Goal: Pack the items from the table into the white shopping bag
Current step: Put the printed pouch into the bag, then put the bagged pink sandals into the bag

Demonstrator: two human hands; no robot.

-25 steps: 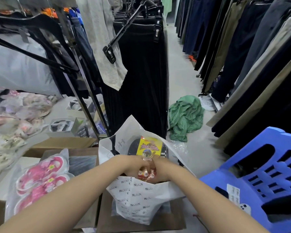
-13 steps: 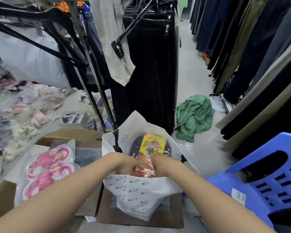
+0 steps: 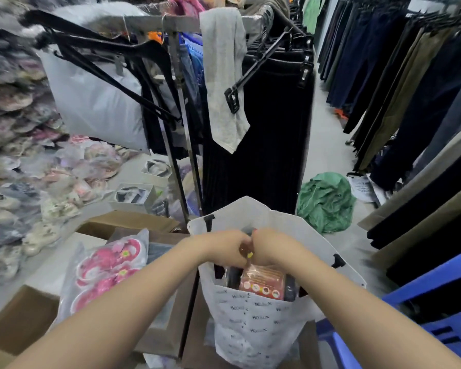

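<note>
Meeting over the mouth of the white shopping bag [image 3: 250,328], our left hand [image 3: 224,249] and right hand [image 3: 273,250] curl their fingers and pinch the top of a glossy red packet [image 3: 264,282], which stands inside the bag among dark items. Pink slippers [image 3: 109,265] in crinkled clear plastic lie to the left, and a slatted blue plastic chair [image 3: 434,276] crowds the right (whether it touches the bag, we cannot tell). Beyond, a crumpled green cloth [image 3: 326,201] lies on the floor beside hanging black trousers [image 3: 264,142].

Bag mouth: the white shopping bag [image 3: 250,323] opening is filled by the left hand [image 3: 224,247], the right hand [image 3: 272,249] and the red packet [image 3: 264,282] they grip.
Left: the pink slippers pack [image 3: 109,265] lies just beside the bag.
Right: the blue chair [image 3: 437,275] stands close.
Behind: black garments [image 3: 264,155] hang.
Open floor aisle [image 3: 328,139] runs beyond the green cloth [image 3: 325,203].
</note>
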